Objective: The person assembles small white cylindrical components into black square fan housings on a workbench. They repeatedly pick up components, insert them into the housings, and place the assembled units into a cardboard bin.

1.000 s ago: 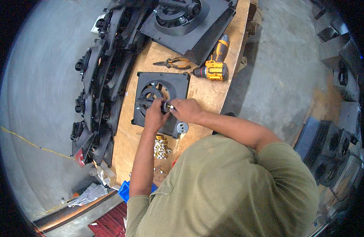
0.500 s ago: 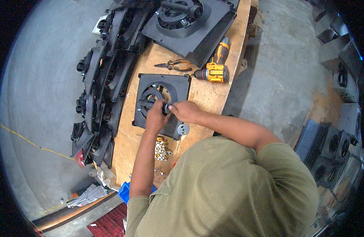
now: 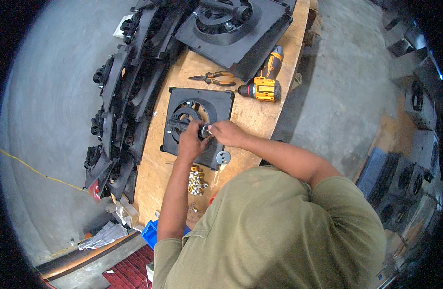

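While hands (image 3: 209, 136) pinch small disc (image 3: 202, 130) together, square fan frame (image 3: 196, 126) flat on bench (image 3: 252, 115).

A square black matt plastic fan frame (image 3: 195, 126) is seen on a pale, bare-grained plywood bench top (image 3: 252, 115). Beside the frame, a small round disc of dull grey metal (image 3: 223, 157) is noted. Below the frame, a heap of shiny brass-coloured metal fittings (image 3: 197, 181) is recorded.
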### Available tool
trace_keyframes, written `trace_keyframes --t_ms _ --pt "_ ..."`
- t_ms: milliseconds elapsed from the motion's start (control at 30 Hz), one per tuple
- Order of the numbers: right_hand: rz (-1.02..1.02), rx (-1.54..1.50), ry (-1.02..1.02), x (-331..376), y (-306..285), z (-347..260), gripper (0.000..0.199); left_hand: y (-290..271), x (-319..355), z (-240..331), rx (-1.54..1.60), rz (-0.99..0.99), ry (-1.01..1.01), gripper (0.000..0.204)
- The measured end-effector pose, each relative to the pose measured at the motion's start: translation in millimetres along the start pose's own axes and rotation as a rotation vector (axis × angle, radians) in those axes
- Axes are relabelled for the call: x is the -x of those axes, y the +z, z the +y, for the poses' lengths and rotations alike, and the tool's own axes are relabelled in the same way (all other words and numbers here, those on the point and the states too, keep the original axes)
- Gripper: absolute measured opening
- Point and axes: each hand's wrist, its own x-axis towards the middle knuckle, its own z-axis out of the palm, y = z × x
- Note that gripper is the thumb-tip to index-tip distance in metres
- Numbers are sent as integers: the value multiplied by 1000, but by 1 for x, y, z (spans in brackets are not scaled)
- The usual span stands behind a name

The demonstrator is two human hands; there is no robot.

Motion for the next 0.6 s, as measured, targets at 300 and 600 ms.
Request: trace_keyframes --t_ms 300,600 --pt "-156 -418 256 -3 3 3 44 -2 0 1 -10 -36 -6 57" --pt "47 -23 -57 -1 5 3 49 -1 0 3 -17 2 -2 52"
